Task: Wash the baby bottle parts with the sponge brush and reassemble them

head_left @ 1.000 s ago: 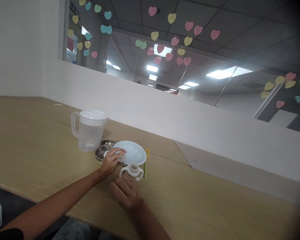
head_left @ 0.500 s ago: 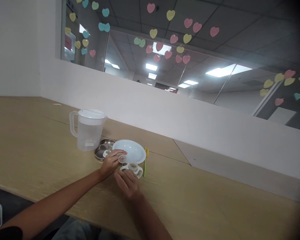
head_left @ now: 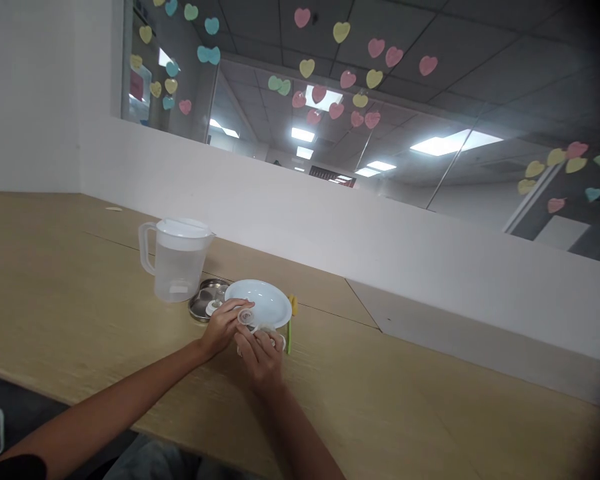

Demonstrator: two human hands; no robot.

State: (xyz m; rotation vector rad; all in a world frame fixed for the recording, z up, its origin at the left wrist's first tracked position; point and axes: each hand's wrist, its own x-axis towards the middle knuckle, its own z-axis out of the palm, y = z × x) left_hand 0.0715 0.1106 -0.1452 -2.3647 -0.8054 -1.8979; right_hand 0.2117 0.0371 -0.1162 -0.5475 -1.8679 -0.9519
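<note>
My left hand (head_left: 223, 326) pinches a small clear round piece (head_left: 245, 316) at the near edge of a white plate (head_left: 265, 300). My right hand (head_left: 260, 355) lies over a small white two-handled cup (head_left: 276, 338), its fingers curled round it and hiding most of it. Both hands meet just in front of the plate, on the wooden table (head_left: 80, 313).
A clear plastic jug with a white lid (head_left: 177, 259) stands left of the plate. A shiny metal dish (head_left: 205, 301) with a small white part lies between them. A yellow-green utensil (head_left: 291, 321) lies at the plate's right. A white wall ledge (head_left: 380, 240) runs behind.
My right hand has slid forward from the table onto the two-handled cup. My left hand has stayed by the plate edge with the small clear piece.
</note>
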